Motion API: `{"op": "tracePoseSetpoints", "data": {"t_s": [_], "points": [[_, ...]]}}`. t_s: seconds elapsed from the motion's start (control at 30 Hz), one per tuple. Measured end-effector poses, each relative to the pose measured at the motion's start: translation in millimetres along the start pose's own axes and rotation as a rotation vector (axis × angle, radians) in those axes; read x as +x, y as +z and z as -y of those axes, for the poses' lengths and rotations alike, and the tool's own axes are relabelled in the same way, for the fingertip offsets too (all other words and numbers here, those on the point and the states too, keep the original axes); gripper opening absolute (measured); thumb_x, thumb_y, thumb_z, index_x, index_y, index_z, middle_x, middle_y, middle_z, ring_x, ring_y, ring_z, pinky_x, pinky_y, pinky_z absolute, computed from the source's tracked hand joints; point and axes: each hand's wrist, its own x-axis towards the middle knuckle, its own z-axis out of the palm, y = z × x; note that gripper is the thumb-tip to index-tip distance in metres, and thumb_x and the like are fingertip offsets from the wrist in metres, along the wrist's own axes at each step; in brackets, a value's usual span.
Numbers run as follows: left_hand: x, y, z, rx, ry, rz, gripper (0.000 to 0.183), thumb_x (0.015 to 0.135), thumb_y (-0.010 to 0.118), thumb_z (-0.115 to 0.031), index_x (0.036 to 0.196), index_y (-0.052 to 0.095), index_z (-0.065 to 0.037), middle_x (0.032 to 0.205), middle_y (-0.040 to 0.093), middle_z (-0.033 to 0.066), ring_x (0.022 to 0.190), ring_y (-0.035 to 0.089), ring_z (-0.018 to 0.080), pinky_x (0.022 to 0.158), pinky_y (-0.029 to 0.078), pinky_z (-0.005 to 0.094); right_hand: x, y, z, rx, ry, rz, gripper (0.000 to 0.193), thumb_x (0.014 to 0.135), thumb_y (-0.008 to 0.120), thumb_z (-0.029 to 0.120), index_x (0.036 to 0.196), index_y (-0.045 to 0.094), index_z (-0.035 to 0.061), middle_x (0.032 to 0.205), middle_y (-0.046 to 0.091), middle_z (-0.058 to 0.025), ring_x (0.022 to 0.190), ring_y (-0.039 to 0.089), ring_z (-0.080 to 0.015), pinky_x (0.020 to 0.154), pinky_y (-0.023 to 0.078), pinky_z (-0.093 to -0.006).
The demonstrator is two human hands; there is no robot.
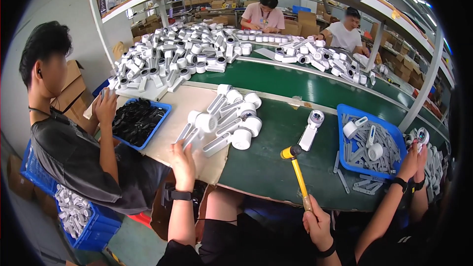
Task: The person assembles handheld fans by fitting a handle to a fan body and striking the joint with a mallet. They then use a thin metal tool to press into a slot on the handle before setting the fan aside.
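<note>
My left hand (pixel 183 166) is raised at the near edge of a cluster of white handheld fan bodies (pixel 241 138). Its fingers are apart, beside a blurred fan body whose contact with them is unclear. My right hand (pixel 318 222) grips the lower handle of a yellow hammer (pixel 297 172) with a black-tipped head, tilted over the green table. Beyond the hammer head, a single white fan body (pixel 309 137) lies with its round end away from me.
A blue tray of black parts (pixel 166 118) sits left, by a seated co-worker (pixel 74 152). At right stands a blue bin (pixel 341 118) of grey strips, by a co-worker's hands (pixel 411 164). A large fan pile (pixel 167 54) lies beyond. Two people work across.
</note>
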Motion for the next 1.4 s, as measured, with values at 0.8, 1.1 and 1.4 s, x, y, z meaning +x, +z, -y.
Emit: {"op": "tracePoseSetpoints", "data": {"t_s": [0.8,1.1,1.4], "points": [[-68.8,207.1,-214.8,-0.202,0.360,0.732,0.061,0.073,0.082,-0.018,0.124,0.054,-0.001,0.111,0.063,0.0243,0.105,0.061,0.0411,0.085,0.054,0.0474,-30.4,-31.1,-11.6,0.169,0.092,-0.209,0.055,0.099,0.048,0.006,0.151,0.036,-0.0015,0.077,0.059,-0.0037,0.055,0.050,-0.0060,0.048,0.041,-0.0190],[-48.6,84.3,-139.5,-0.449,0.171,0.919,0.029,0.085,0.072,-0.016,0.107,0.067,0.002,0.087,0.069,0.0215,0.086,0.068,0.0387,0.074,0.053,0.0422,-11.4,-23.8,5.4,0.087,0.061,-0.024,0.053,0.098,0.049,0.005,0.149,0.039,-0.0029,0.075,0.057,-0.0018,0.054,0.048,-0.0059,0.051,0.041,-0.0200],[-60.6,61.8,-112.3,-0.520,0.226,0.691,0.024,0.077,0.081,-0.011,0.094,0.070,0.001,0.087,0.066,0.0141,0.088,0.060,0.0329,0.080,0.049,0.0414,8.4,-9.5,26.2,-0.347,-0.211,0.050,0.050,0.095,0.059,0.004,0.143,0.047,-0.0022,0.097,0.064,-0.0200,0.084,0.065,-0.0318,0.079,0.051,-0.0331]]}}
